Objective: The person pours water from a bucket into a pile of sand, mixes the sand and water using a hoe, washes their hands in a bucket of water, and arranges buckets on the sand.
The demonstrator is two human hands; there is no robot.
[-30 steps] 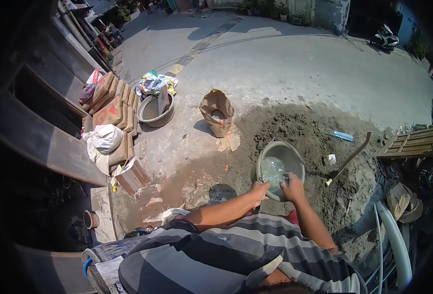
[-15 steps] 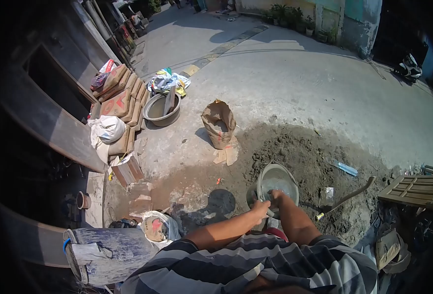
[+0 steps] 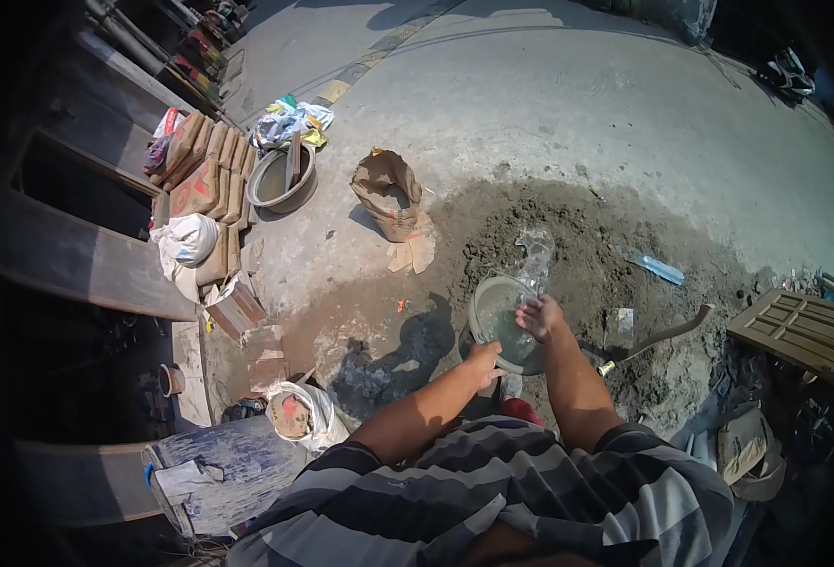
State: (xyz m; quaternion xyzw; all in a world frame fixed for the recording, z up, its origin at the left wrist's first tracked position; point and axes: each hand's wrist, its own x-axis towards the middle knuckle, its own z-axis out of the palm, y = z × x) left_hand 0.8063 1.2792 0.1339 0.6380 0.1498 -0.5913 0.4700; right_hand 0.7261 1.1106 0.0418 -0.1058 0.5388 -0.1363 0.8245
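Note:
A grey bucket (image 3: 476, 309) with water in it is in front of me, at the near edge of a heap of wet sand-grey mix (image 3: 568, 213). My left hand (image 3: 484, 363) is closed on the bucket's near-left rim. Over the right side of the bucket's mouth is my right hand (image 3: 539, 317), its fingers apart and nothing visible in them. A clear splash of water (image 3: 534, 253) hangs just beyond the far rim, over the mix.
An opened paper sack (image 3: 389, 203) stands beyond the heap to the left. Farther left are a wide basin (image 3: 271, 197) and stacked sacks (image 3: 197, 189). A long wooden handle (image 3: 672, 335) and a slatted wooden panel (image 3: 795, 331) lie to the right. A blue-stained drum (image 3: 247, 472) lies at near left.
My right hand has come up from inside the bucket to its right rim, and water has flown out over the far side. The bucket appears lower and farther left as the view tilts down.

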